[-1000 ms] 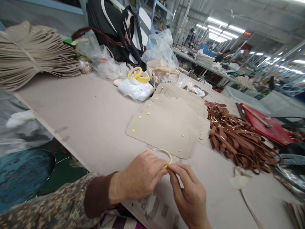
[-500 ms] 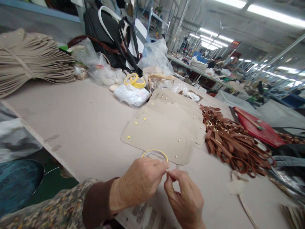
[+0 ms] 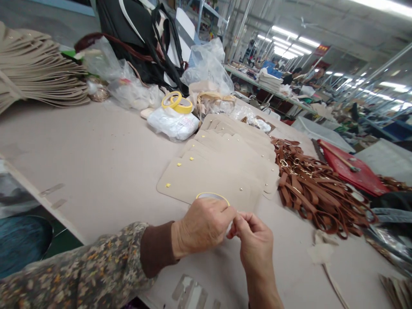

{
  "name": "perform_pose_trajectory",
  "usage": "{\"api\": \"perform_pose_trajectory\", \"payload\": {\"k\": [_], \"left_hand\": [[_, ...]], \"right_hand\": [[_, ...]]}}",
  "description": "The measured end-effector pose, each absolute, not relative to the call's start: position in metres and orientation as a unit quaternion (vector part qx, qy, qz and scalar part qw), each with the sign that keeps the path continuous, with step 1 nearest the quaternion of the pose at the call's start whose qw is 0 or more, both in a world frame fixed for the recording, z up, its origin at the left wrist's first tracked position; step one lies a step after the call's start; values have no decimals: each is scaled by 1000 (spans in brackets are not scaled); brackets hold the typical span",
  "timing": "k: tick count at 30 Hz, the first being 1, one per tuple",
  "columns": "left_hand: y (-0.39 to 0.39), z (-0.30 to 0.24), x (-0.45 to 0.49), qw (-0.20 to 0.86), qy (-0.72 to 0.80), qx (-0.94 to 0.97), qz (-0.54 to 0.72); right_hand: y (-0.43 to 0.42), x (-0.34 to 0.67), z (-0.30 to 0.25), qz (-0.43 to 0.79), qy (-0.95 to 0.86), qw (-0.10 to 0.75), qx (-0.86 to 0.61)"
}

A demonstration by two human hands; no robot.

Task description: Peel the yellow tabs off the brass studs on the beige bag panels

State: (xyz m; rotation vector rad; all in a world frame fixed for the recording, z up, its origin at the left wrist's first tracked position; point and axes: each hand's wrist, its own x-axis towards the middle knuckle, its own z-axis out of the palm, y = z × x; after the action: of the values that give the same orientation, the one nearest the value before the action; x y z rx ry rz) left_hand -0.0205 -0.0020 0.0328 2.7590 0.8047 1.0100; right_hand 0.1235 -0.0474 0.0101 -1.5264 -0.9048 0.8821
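Observation:
My left hand (image 3: 203,226) is closed round a thin roll of yellow tape (image 3: 212,195), whose upper rim shows above the knuckles. The fingertips of my right hand (image 3: 255,240) are pinched together and meet those of the left; what lies between them is too small to make out. Just beyond the hands, beige panels (image 3: 212,171) overlap in a fanned stack. Small yellow tape pieces (image 3: 179,164) mark their left side, and metal studs (image 3: 241,189) dot the right.
Brown straps with metal clasps (image 3: 309,189) lie heaped at right, near a red sheet (image 3: 350,167). Two yellow tape rolls (image 3: 182,105) rest on a white plastic bag (image 3: 174,124). A bundle of beige pieces (image 3: 38,73) and a black bag (image 3: 128,38) stand at back left.
Both hands have shifted a little right, and their fingertips have come together. The right hand has turned more upright. The camera view has moved slightly.

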Motion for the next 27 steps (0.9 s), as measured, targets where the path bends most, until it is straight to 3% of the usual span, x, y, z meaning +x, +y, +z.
{"api": "perform_pose_trajectory", "payload": {"k": [5, 14, 27], "left_hand": [[4, 42, -14, 33, 241, 910, 336], [35, -16, -19, 7, 254, 954, 161], [34, -22, -19, 24, 247, 955, 163]], "right_hand": [[-40, 161, -4, 399, -302, 546, -672], [-41, 175, -16, 394, -345, 456, -719], [-33, 174, -15, 209, -533, 257, -778]]}}
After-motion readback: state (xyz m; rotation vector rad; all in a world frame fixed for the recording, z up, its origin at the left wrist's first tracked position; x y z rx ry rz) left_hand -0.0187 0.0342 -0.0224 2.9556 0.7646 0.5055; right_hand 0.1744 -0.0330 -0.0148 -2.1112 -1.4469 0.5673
